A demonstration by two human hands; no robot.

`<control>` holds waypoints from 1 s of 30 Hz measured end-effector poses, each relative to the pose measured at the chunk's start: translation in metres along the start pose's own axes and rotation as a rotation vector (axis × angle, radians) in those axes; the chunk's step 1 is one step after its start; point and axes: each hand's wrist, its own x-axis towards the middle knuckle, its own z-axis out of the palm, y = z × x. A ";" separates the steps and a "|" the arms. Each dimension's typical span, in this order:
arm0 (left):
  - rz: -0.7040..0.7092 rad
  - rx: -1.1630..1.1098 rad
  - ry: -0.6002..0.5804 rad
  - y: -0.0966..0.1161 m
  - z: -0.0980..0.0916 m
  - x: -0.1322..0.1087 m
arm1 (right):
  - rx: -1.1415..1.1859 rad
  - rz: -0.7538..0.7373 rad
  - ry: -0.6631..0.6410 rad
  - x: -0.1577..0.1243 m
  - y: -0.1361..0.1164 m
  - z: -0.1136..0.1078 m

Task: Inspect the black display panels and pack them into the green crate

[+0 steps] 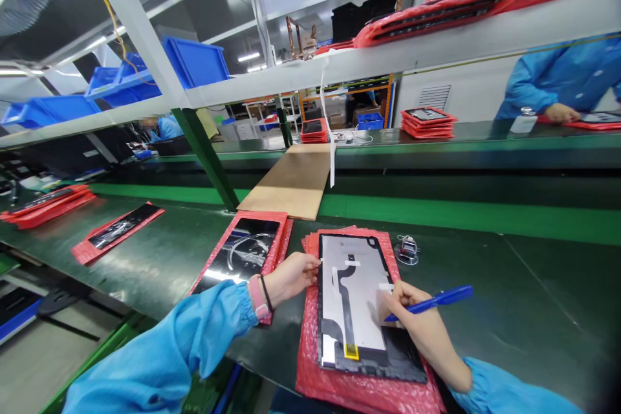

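Observation:
A flat display panel (356, 278) lies back side up on a stack of red bubble-wrap bags (349, 388) in front of me, with a black flex cable running down its silver back. My left hand (291, 277) pinches the panel's left edge, fingers closed on it. My right hand (412, 317) grips a blue pen (436, 299), its tip down on the panel's right part. A second panel (242, 252), glossy side up, rests on a red bag just left of my left hand.
A small tape dispenser (407, 249) sits behind the panel. A brown board (291, 184) spans the green conveyor (460, 213). More red-bagged panels (116, 228) lie to the left and stacked (427, 121) across the belt. A person in a blue coat (563, 81) works at the far right.

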 end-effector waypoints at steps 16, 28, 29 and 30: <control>0.795 0.119 -0.089 0.021 0.053 -0.019 | 0.351 -0.301 0.277 0.011 -0.060 -0.063; 0.933 0.017 -0.133 0.061 0.061 -0.029 | 0.382 -0.166 0.083 0.028 -0.114 -0.042; 0.924 0.000 -0.137 0.062 0.060 -0.029 | 0.362 -0.156 0.138 0.028 -0.115 -0.041; 0.911 -0.014 -0.140 0.064 0.058 -0.029 | 0.349 -0.147 0.190 0.028 -0.117 -0.040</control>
